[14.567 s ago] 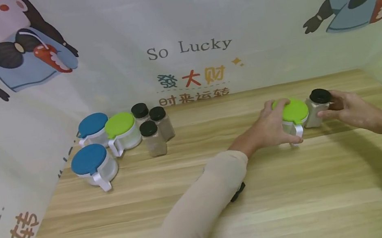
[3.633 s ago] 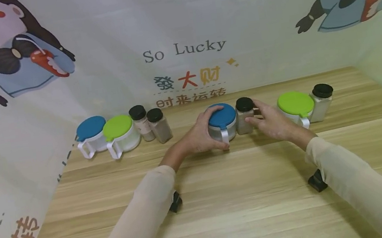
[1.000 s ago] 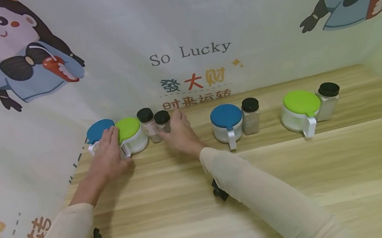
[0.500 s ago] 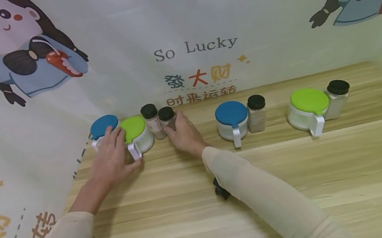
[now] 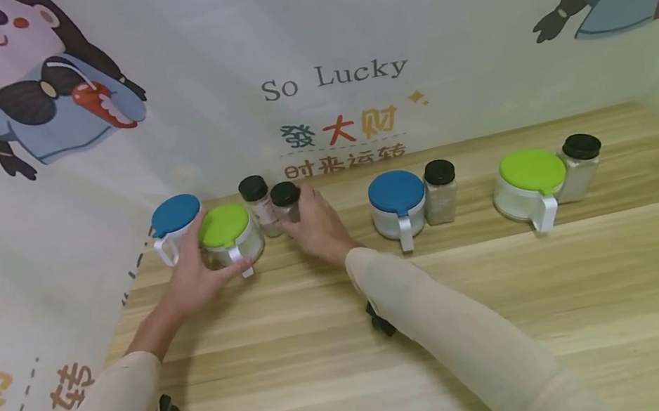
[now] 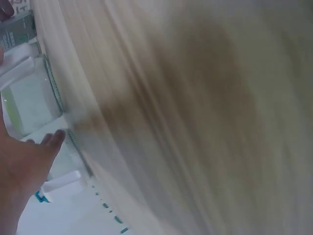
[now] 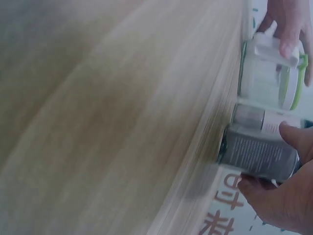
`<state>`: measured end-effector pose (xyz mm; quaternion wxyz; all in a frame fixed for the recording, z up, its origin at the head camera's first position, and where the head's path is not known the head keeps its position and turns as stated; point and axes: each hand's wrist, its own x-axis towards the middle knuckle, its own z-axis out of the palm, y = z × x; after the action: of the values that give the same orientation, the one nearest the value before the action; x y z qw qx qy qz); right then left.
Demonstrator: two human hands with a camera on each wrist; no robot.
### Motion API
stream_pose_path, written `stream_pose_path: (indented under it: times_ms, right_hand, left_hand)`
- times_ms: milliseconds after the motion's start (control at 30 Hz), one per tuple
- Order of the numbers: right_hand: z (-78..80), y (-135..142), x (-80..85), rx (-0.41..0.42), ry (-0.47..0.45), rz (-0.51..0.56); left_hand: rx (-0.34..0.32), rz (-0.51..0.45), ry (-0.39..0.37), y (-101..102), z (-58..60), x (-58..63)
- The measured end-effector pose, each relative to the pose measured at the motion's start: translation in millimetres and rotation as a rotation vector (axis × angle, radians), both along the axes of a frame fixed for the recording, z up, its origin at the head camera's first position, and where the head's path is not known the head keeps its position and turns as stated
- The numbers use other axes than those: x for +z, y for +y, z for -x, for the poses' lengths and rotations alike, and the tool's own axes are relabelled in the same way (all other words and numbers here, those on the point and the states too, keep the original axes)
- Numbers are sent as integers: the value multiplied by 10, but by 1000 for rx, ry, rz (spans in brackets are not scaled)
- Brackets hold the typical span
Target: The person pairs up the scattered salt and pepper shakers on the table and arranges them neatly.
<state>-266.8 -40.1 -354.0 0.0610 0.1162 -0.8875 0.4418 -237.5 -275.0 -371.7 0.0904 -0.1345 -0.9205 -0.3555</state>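
My left hand (image 5: 195,272) grips a white seasoning pot with a green lid (image 5: 224,227), fingers on its left side and thumb at the white handle. The right wrist view shows the thumb on that handle. A little to the right, my right hand (image 5: 319,228) holds a square spice jar with a black cap (image 5: 285,195) between thumb and fingers; its printed side (image 7: 259,154) shows in the right wrist view. Touching or close behind it stands another black-capped spice jar (image 5: 261,212). A blue-lidded pot (image 5: 176,214) is just left of my left hand.
A blue-lidded pot (image 5: 396,192) and a black-capped jar (image 5: 441,192) stand paired mid-table. Another pair, a green-lidded pot (image 5: 531,172) and a black-capped jar (image 5: 580,164), stands farther right. A printed cloth (image 5: 327,21) backs the wooden table (image 5: 342,374).
Earlier, a blue-lidded pot and a jar went from the left group to mid-table. Since then both hands came left; the left fingers closed round the green-lidded pot, whose handle has turned slightly right.
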Motion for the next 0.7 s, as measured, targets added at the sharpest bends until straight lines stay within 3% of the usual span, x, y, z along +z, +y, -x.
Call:
stream_pose_path:
  times_ms: [200, 500, 700]
  right_hand:
    - [21, 90, 39, 35, 4, -3]
    - [-6, 76, 57, 73, 9, -40]
    - [-30, 77, 35, 69, 0, -43]
  left_hand:
    - [-26, -114, -99, 42, 70, -27]
    - [-15, -115, -75, 10, 49, -35]
    - [-93, -114, -105, 28, -31, 91]
